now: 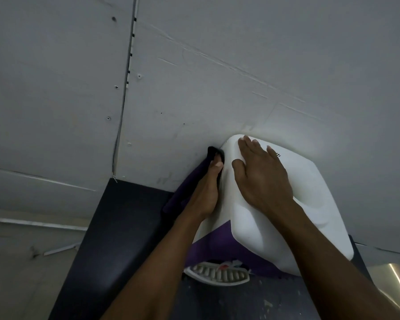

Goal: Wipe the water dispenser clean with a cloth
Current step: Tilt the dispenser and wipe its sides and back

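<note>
A white water dispenser [314, 204] with a purple front stands on a dark counter against the wall. My right hand [261, 174] lies flat on its white top, fingers straight and pointing toward the wall. My left hand [206, 192] holds a dark purple cloth [192, 181] against the dispenser's left side, thumb on top; its fingers are hidden behind the cloth and the body. A white drip tray [217, 273] with slots juts out below the purple front.
The dark counter [125, 239] extends to the left of the dispenser and toward me. A grey panelled wall [194, 77] with screws and a vertical seam rises right behind it. A shiny metal surface [397, 280] shows at the lower right.
</note>
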`<act>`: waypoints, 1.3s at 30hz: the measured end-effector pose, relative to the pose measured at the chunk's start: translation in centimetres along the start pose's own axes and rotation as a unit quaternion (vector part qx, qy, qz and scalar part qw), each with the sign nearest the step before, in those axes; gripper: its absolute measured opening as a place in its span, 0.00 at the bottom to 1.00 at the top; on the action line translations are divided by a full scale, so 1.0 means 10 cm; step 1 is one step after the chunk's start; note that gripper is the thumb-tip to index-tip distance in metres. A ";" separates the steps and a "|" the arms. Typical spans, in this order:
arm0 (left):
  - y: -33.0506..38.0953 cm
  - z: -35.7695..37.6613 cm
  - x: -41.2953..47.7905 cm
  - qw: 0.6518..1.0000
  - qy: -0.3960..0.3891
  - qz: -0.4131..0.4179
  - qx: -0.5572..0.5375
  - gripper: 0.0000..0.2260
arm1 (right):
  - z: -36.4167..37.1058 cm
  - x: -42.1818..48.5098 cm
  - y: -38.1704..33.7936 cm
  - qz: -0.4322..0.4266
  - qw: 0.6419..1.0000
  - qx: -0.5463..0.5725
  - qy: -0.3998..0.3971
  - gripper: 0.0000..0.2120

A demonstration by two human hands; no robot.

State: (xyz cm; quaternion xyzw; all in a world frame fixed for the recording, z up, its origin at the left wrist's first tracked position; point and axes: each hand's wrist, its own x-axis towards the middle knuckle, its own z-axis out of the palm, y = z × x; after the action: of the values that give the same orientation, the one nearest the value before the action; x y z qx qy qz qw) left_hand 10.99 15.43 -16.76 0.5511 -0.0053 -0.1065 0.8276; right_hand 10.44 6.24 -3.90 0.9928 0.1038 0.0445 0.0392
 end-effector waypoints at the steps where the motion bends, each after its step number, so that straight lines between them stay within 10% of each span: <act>1: 0.06 0.02 0.01 1.000 -0.002 0.014 0.001 0.38 | 0.00 0.00 0.00 0.001 1.000 -0.004 0.000 0.35; 24: -0.24 -0.12 -0.03 0.995 0.023 -0.091 0.036 0.33 | 0.00 0.00 0.03 -0.018 1.000 -0.005 -0.007 0.36; 39: -0.25 0.20 -0.68 0.999 -0.014 0.044 0.005 0.28 | 0.01 -0.02 0.01 -0.018 1.000 -0.013 0.000 0.33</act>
State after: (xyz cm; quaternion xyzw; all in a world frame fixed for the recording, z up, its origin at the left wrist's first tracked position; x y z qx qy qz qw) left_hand 3.64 13.90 -17.52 0.5526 -0.0418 -0.0782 0.8287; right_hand 10.31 6.10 -4.02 0.9902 0.1209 0.0453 0.0528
